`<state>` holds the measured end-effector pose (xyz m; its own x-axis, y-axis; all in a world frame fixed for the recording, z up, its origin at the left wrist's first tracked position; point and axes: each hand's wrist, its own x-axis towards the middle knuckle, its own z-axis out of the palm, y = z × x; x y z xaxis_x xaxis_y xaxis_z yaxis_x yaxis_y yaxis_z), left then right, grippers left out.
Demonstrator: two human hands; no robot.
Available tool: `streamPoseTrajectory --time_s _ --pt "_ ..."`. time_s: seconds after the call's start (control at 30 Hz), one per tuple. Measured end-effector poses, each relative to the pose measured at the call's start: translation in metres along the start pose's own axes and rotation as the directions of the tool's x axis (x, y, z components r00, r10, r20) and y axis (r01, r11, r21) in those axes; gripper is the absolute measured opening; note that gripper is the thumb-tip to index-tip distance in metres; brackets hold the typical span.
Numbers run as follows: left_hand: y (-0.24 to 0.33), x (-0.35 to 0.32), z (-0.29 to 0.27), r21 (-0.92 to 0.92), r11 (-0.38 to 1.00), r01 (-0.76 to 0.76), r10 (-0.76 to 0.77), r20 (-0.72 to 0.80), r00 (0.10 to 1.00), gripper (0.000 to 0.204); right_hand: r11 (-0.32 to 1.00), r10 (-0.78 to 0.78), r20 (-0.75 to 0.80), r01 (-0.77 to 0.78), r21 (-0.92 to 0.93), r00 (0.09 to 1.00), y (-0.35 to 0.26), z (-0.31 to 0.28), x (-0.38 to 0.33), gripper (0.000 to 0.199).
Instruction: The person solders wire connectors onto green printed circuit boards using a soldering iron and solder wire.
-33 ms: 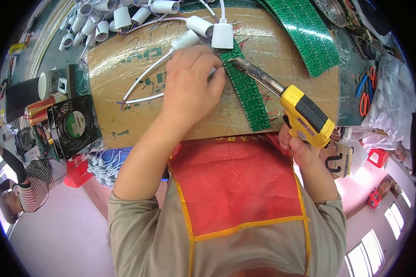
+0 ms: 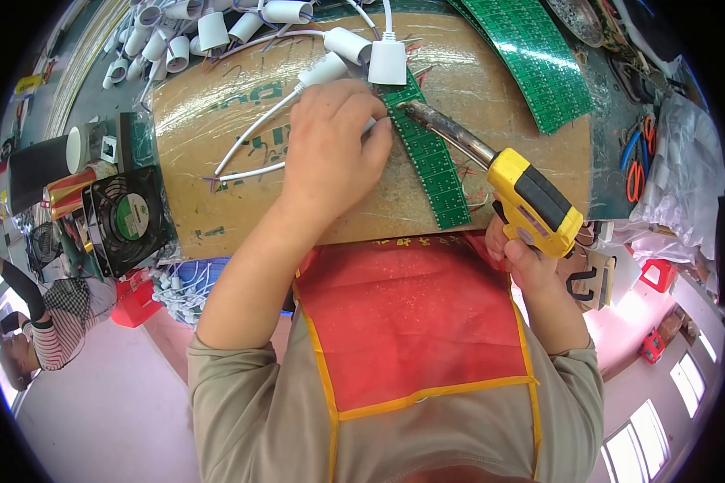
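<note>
My left hand [image 2: 334, 141] is closed over a white cord [image 2: 254, 173], its fingers curled down at the left edge of a green circuit board strip [image 2: 435, 169]. A bit of white shows between thumb and fingers; the fingertips are hidden. In my right hand [image 2: 519, 253] is a yellow and black soldering gun [image 2: 536, 201], pointing up and left. Its dark metal tip reaches the strip's upper part, close to the left thumb. Just beyond the left fingers lies a white lamp socket [image 2: 324, 71]; another white socket [image 2: 388, 63] rests at the strip's far end.
A brown cardboard sheet [image 2: 193, 145] covers the bench. Many white sockets [image 2: 213, 32] are heaped far left; larger green board panels [image 2: 532, 60] lie far right. A black fan [image 2: 127, 217] stands left, cutters [image 2: 635, 181] lie right. Another person [image 2: 52, 322] is at the left.
</note>
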<state>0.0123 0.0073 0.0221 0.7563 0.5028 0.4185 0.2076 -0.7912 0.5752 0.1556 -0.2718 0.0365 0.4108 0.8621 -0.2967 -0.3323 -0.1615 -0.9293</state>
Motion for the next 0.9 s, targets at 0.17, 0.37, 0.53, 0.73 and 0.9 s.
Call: streamPoseTrajectory --time_s 0.17,0.37,0.53,0.73,0.9 --pt "0.0003 0.0006 -0.0015 0.018 1.000 -0.005 0.004 0.009 1.000 0.013 1.000 -0.015 0.013 0.015 -0.004 1.000 0.0002 -0.0006 0.0006 0.027" --pt "0.0010 0.0015 0.0003 0.045 0.999 0.014 -0.015 0.013 1.000 0.012 1.000 -0.013 0.020 0.013 -0.023 1.000 0.0003 -0.0012 0.0004 0.025" --pt "0.0011 0.0018 0.0019 0.052 0.998 0.031 -0.031 0.010 0.999 0.011 0.999 0.029 0.031 -0.028 -0.035 0.999 0.0005 -0.0026 -0.0014 0.023" --pt "0.0019 0.0013 0.0024 0.057 0.998 0.027 -0.027 -0.003 1.000 0.012 0.998 0.024 0.020 -0.023 -0.057 1.000 0.0031 -0.0033 -0.0027 0.024" --pt "0.0018 0.0008 0.0028 0.066 0.998 0.025 -0.025 -0.002 1.000 0.013 0.993 0.019 0.035 -0.015 -0.113 0.999 0.0035 -0.0049 -0.0031 0.023"
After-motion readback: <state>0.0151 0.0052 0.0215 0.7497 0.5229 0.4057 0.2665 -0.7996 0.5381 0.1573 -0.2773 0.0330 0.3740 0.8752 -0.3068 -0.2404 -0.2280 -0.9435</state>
